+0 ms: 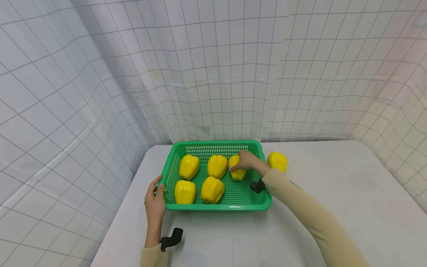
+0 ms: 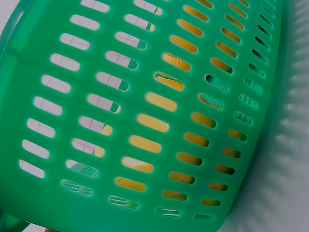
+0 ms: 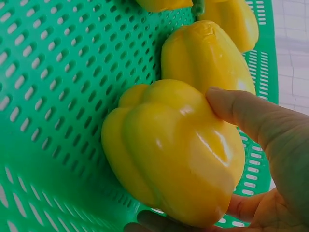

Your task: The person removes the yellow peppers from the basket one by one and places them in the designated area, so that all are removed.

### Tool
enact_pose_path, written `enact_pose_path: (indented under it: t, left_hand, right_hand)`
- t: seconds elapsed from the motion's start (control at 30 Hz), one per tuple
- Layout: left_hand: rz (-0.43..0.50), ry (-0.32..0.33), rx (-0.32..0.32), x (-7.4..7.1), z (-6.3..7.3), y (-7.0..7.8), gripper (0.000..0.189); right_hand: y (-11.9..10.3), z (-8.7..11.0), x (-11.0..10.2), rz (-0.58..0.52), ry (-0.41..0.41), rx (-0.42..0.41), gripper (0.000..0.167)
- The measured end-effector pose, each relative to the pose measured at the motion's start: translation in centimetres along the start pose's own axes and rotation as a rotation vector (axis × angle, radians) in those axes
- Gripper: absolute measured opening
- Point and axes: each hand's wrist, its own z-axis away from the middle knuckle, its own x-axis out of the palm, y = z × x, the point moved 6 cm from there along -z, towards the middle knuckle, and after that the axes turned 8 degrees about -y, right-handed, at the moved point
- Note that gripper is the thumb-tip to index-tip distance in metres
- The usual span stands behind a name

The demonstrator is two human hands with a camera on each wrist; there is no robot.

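A green plastic basket point(image 1: 218, 207) with slotted walls stands on the table, several yellow bell peppers lying in it. My left hand point(image 1: 155, 200) holds its left rim, thumb on the inner side and fingers outside. In the left wrist view the basket's slotted wall point(image 2: 145, 116) fills most of the picture. Inside the right part of the basket, my right hand point(image 1: 248, 161) grips a yellow bell pepper point(image 3: 174, 150), thumb on one side and fingers round the other. Close beside it lies another yellow bell pepper point(image 3: 203, 53).
One yellow bell pepper point(image 1: 277, 161) lies on the white table point(image 1: 340, 193) just outside the basket's right wall, partly behind the right forearm. White gridded curtains point(image 1: 220, 74) hang behind and at both sides. A black wrist mount point(image 1: 172, 238) sticks out from the left wrist.
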Motion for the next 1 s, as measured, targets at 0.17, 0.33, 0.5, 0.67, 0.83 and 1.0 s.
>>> enact_pose_path:
  t: [0.17,0.33,0.5,0.67,0.83,1.0]
  left_hand:
    - [-0.004,-0.001,0.004,-0.01,0.0,-0.09,0.037]
    - [-0.022,0.0,-0.002,-0.01,-0.01,-0.22,0.037]
    - [-0.02,0.003,-0.006,-0.01,0.0,-0.3,0.037]
    - [-0.005,-0.003,-0.003,0.02,-0.06,-0.34,0.037]
    - [-0.019,0.002,0.002,0.05,-0.06,-0.27,0.038]
    - [-0.023,0.009,0.012,0.02,-0.04,-0.21,0.037]
  right_hand:
    - [0.2,0.04,0.24,-0.017,-0.003,0.002,0.087]
    - [0.43,-0.03,0.44,-0.027,0.005,0.002,0.087]
    - [0.51,0.05,0.53,-0.047,0.008,0.006,0.092]
    - [0.56,0.17,0.45,-0.064,0.014,0.017,0.093]
    - [0.67,0.25,0.41,-0.084,0.027,0.019,0.095]
    - [0.61,0.46,0.15,-0.106,0.059,0.012,0.098]
